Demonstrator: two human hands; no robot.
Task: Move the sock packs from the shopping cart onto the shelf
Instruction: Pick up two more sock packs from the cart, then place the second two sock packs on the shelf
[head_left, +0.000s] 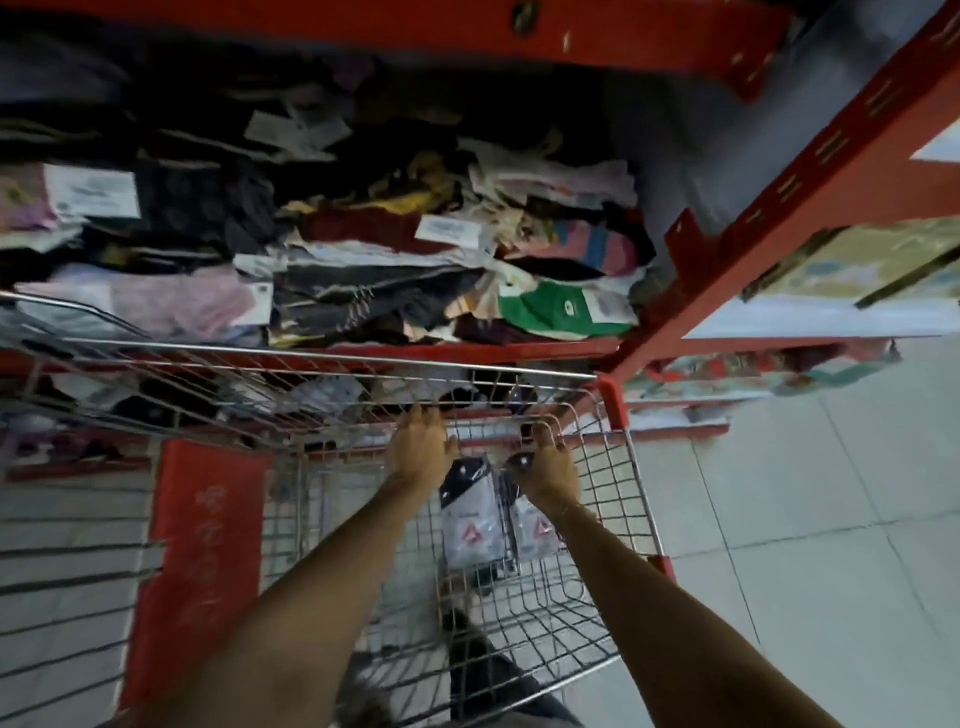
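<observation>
Both reaching deep into the shopping cart (613, 499), left hand (421, 441) spread loosely over the wire front, right hand (548, 467) curled at a dark-topped sock pack (470, 519), grip unclear, apparently to lift it toward the crowded shelf (467, 349) just ahead

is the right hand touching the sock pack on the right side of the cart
Touching. In the head view the right hand lies over the dark top of the right sock pack, fingers curled around it, with no gap showing between them.
</observation>
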